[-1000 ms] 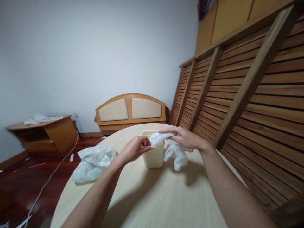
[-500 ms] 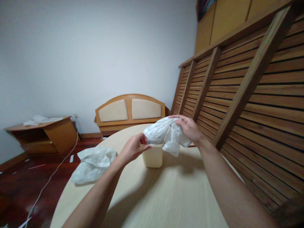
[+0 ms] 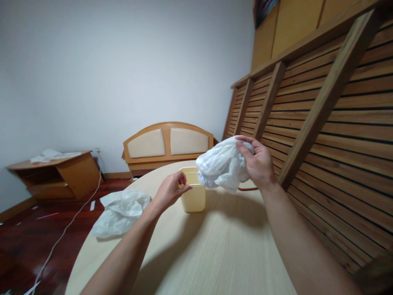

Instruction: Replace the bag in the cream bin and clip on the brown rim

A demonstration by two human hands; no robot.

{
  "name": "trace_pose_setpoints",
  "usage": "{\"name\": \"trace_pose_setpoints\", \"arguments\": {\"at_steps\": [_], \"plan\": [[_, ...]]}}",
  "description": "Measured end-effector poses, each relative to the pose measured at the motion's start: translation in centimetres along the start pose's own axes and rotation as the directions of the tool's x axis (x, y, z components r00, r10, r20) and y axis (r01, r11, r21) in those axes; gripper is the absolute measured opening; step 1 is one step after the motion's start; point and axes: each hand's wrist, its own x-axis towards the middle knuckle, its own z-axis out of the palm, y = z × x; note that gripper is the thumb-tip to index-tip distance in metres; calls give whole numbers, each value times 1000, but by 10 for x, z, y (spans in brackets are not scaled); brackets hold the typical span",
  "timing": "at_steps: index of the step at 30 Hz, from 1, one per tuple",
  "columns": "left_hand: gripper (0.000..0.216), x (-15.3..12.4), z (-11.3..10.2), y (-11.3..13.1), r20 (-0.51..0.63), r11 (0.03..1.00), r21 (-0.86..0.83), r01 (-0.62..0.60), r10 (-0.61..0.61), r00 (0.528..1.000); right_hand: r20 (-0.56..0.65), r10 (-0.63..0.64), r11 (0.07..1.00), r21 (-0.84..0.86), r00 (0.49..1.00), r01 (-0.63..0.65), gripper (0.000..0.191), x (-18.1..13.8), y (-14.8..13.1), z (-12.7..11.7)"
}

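Note:
A small cream plastic bin (image 3: 193,196) stands upright on the round pale wooden table (image 3: 215,254). My left hand (image 3: 170,189) pinches the bin's near left rim, fingers closed on it. My right hand (image 3: 257,164) is closed on a crumpled white plastic bag (image 3: 219,166), held in the air above and to the right of the bin, clear of its opening. The bin's inside looks bare from this angle.
A second crumpled white plastic bag (image 3: 121,211) lies at the table's left edge. A slatted wooden bed frame (image 3: 307,110) leans along the right. A headboard (image 3: 168,145) stands against the far wall, a low wooden cabinet (image 3: 55,174) at left, and a white cable (image 3: 64,233) runs across the dark floor.
My right hand has lifted the white bag out of the bin and up to the right. My left hand has kept its hold on the bin's rim.

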Motion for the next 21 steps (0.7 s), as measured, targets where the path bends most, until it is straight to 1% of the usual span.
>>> {"name": "trace_pose_setpoints", "arguments": {"at_steps": [5,11,12,14,17,19,21], "plan": [[21,2,0,-7,-27,999,42,-11,13,1000,73,17,995,-99,997,-10,38,0,-8,-5],[14,5,2,-17,-84,991,130,-31,43,996,47,3,993,-116,999,2,42,-2,-15,-6],[12,5,2,-19,-91,988,150,-31,45,995,61,14,993,-115,998,-7,43,-3,-16,-6],[8,5,3,-22,-107,980,199,-13,35,994,131,64,991,-122,989,-48,44,-6,-19,-6],[3,4,2,-23,-127,959,281,34,2,992,293,160,977,-185,943,-109,45,-8,-22,-7],[6,2,1,-17,-129,947,318,44,-3,992,396,204,961,-256,895,-106,44,-8,-22,-8],[11,0,-2,-6,-120,950,309,35,2,993,486,239,940,-334,841,-74,42,-8,-20,-8]]}}
